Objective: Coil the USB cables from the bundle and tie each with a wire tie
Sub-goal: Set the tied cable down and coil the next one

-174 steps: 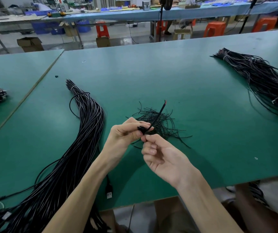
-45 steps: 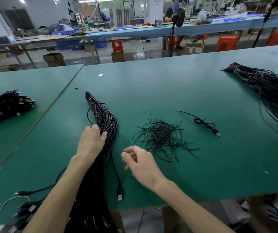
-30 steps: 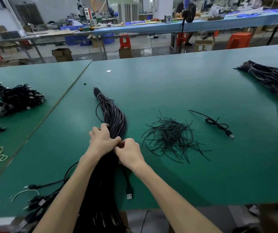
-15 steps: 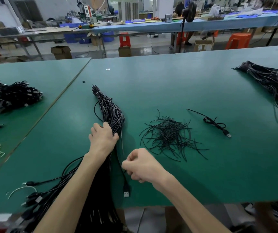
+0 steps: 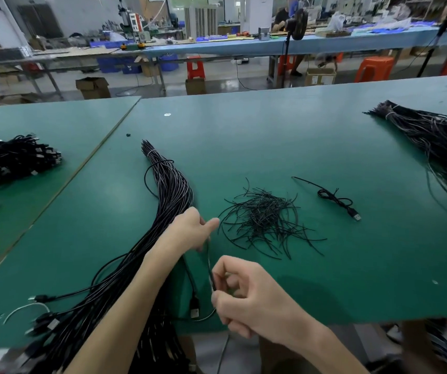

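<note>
right hand (image 5: 244,295) at 6 o'clock of the view: fingers curled in, thumb and forefinger pinching one thin black usb cable (image 5: 209,265). the strand runs up toward 12 and passes under the left hand (image 5: 190,230). that hand lies on the right edge of the long bundle of black usb cables (image 5: 168,195), thumb out toward 3, other fingers bent down. i cannot tell whether it grips the strand or only pins the bundle.

the bundle lies on the green matted table (image 5: 244,136), banded tip at 11, plug ends spilling over the near edge at 7. a loose heap of short black wire ties (image 5: 263,217) sits at 3 o'clock of the left hand, near but not touching. one coiled and tied black usb cable (image 5: 335,199) lies beyond the heap at 2.

risks, as i judge them:
- the strand lies among neighbours, so a quick pull may drag others out or snag a plug.
- if the left hand lifts, the overhanging bundle may slide toward 6 and off the edge.
- a sweeping wrist could scatter the ties.
</note>
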